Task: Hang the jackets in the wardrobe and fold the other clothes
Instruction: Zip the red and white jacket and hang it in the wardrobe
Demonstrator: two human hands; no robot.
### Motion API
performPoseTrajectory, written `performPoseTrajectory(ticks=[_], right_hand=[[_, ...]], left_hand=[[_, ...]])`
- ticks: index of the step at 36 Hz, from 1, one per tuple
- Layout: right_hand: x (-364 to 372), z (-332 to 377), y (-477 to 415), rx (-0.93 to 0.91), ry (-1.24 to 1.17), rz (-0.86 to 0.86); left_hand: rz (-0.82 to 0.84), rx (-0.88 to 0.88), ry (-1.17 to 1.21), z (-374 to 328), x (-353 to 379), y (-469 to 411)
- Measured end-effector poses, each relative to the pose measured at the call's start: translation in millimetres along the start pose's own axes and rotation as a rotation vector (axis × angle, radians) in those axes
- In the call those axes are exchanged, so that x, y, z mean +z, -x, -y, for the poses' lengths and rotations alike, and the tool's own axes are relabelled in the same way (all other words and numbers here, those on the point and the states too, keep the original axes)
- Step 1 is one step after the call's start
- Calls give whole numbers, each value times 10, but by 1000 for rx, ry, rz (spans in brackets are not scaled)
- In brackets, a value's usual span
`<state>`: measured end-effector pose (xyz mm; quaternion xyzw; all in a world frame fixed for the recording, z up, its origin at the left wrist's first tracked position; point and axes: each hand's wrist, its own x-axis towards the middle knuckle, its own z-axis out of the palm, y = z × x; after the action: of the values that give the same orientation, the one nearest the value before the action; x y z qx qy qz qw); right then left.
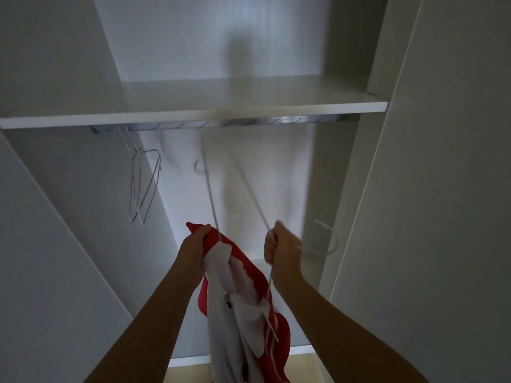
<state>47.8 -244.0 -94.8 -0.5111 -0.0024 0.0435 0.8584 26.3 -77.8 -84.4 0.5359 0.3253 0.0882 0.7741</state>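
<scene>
Two bare hands reach up inside the white wardrobe (343, 51). The left hand (197, 241) has its fingers curled tight round the top of the red and white jacket (221, 322). The jacket hangs down between the two arms, well below the front edge of the shelf (193, 110). The right hand (279, 243) grips a thin white hanger (213, 205), fingers closed round the wire. This hanger looks blurry, and part of its wire goes into the jacket. More wire hangers (145, 189) hang from the rail (276, 120) under the shelf, near its left end.
</scene>
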Motion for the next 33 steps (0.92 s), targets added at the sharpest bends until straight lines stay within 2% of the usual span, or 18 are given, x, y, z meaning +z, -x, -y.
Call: performPoseTrajectory(ticks=[5,8,13,19,25,28,31,33], right_hand=[[-418,-542,103,75,445,108],[-570,-565,90,67,527,147],[-573,-484,108,2,626,324],[-631,-494,160,15,821,442],[-632,-464,170,-15,1023,512],[-639,-499,161,28,1063,524],[-616,-554,168,80,1033,530],[-536,-597,129,88,1112,580]], left_hand=[[-124,70,92,-202,-382,-108],[-171,42,134,-177,-614,-149],[-158,17,148,-155,-814,-138],[-127,57,40,-374,-1023,-164],[-223,232,-225,-441,-983,-164],[-283,364,-330,-442,-878,-100],[-188,535,-429,-423,-614,82],[-98,625,-538,-420,-395,180]])
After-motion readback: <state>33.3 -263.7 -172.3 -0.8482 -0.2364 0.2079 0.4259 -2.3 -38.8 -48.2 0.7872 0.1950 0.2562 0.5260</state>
